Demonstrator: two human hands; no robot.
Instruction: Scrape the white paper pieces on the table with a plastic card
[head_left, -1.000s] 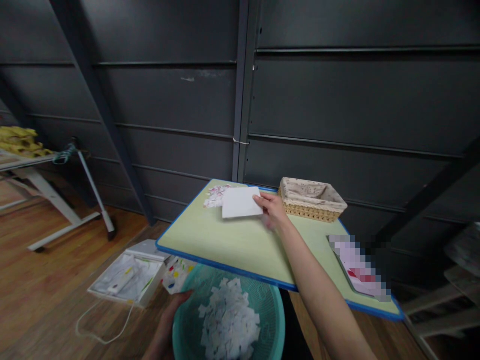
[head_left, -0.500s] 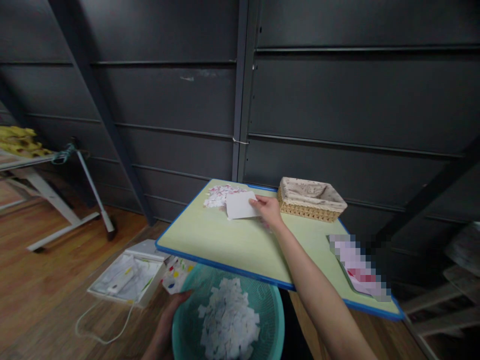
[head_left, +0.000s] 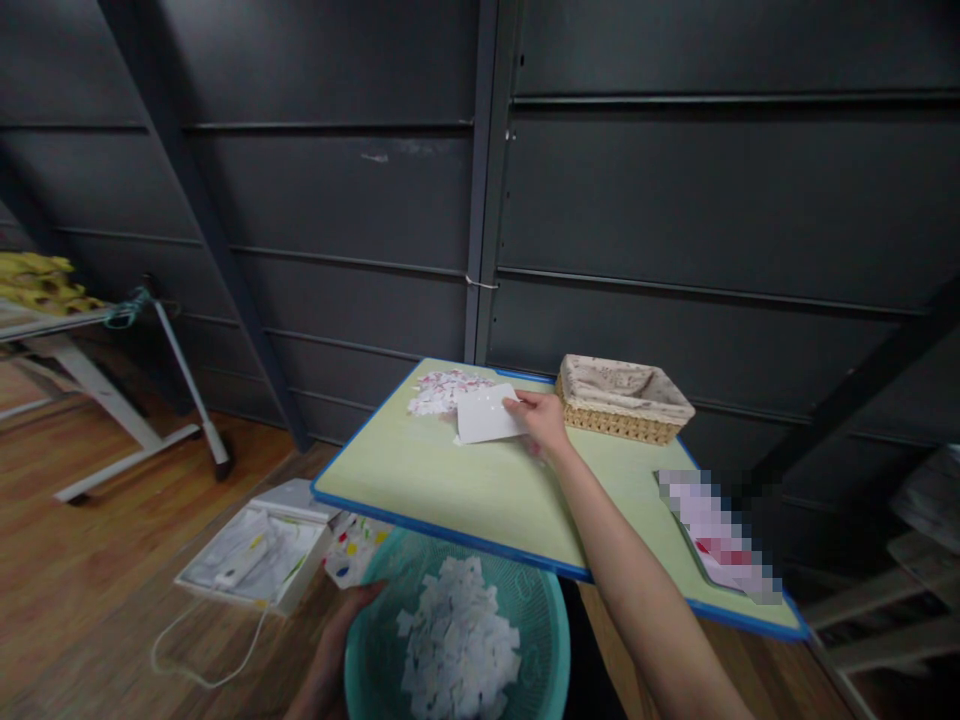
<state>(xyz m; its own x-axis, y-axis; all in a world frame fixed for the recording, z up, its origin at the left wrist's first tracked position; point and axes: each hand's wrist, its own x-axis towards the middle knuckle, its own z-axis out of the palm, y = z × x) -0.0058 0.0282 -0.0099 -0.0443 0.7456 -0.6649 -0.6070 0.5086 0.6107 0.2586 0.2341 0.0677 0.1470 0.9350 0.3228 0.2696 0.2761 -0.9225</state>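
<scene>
A dark panelled wall [head_left: 337,200] fills the top of the frame, and below it the wooden floor [head_left: 112,600] runs across the lower left. The pale desk [head_left: 420,470] with its blue edging takes up the centre, at the foot of the wall. At the far left I see a second desk [head_left: 105,397], white-legged, with a yellow heap [head_left: 45,285] on top.

The turquoise colander [head_left: 553,630] sits at bottom centre, where the blue edging covers part of its far rim; white scraps [head_left: 461,640] are mounded inside. A white box [head_left: 306,572] lies on the floor at lower left, some crumpled wrapping in it. On the desk, a cloth-lined basket [head_left: 622,422] stands at the back, right of centre, and a lilac-and-red item [head_left: 720,540], too blurred to name, lies near the right end.

A loose pile [head_left: 431,395] of scraps is spread at the desk's back left. Just in front and to its right is the white card [head_left: 480,415], pinched in the right hand [head_left: 540,415], thumb on top; I can't tell whether it touches the surface. The left hand [head_left: 345,612] grips the colander's left rim, thumb over the edge, fingers hidden. A thin cord [head_left: 214,686] loops beside the box.
</scene>
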